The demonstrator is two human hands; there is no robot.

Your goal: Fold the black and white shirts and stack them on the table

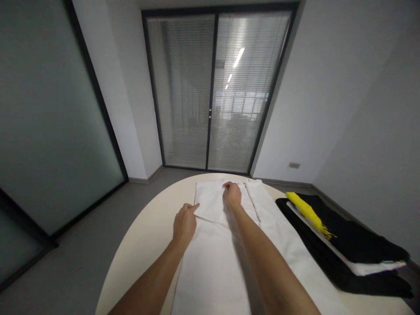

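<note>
A long white cloth [213,262] lies lengthwise over the round table, its far end folded back into a flat flap [210,199]. At the flap's near left corner is my left hand [184,222], its fingers closed on the cloth edge with the index finger lying along the top. My right hand [232,194] is at the far part of the flap, fingers bent in a pinch on the fabric; the fingertips are partly hidden. Further right, another length of the white cloth runs beside my right forearm. Whether the cloth is a garment I cannot tell.
The round cream table [141,245] carries a stack of folded black cloth [348,236] at its right. A white layer [361,267] shows within the stack, and a yellow fringed cloth [306,210] lies on it. Beyond stands a glass door [210,144] with blinds.
</note>
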